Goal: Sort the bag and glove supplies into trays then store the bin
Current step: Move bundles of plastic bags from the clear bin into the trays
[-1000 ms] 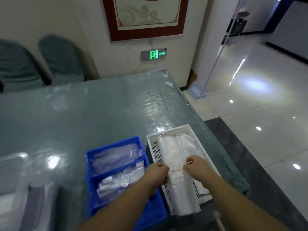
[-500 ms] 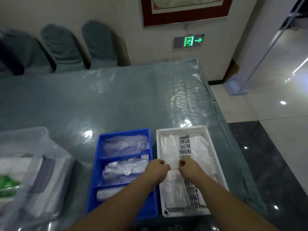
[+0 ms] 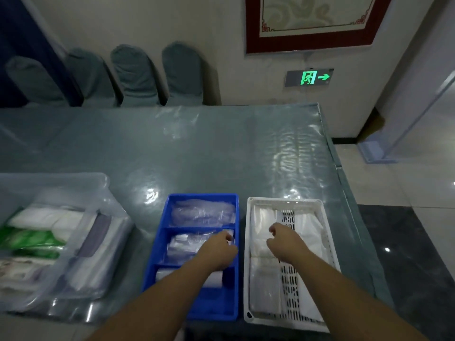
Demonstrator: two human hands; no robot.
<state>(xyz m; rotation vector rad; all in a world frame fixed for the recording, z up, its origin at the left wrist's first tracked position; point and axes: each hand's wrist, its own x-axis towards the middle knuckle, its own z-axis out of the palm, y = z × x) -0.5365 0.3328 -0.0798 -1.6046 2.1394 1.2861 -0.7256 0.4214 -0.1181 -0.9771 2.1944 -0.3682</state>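
- Trays lie side by side near the surface's (image 3: 221, 153) front edge: we note the blue tray (image 3: 157, 260) and white slotted tray (image 3: 322, 232), long axes running away from us.
- Clear bin (image 3: 103, 190) sits left, apart; bare surface beyond.
- Left hand (image 3: 216, 252) over the blue tray, right hand (image 3: 283, 242) over folded bags (image 3: 261, 279); fingers loosely curled, grip undeterminable.
- Green exit sign (image 3: 309, 77) shows a right arrow.

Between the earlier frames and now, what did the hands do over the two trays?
Both hands let go of the bag bundle, now lying in the white tray. The left hand moved left over the blue tray; the right hand hovers, loosely curled. Trays and clear bin stayed put.
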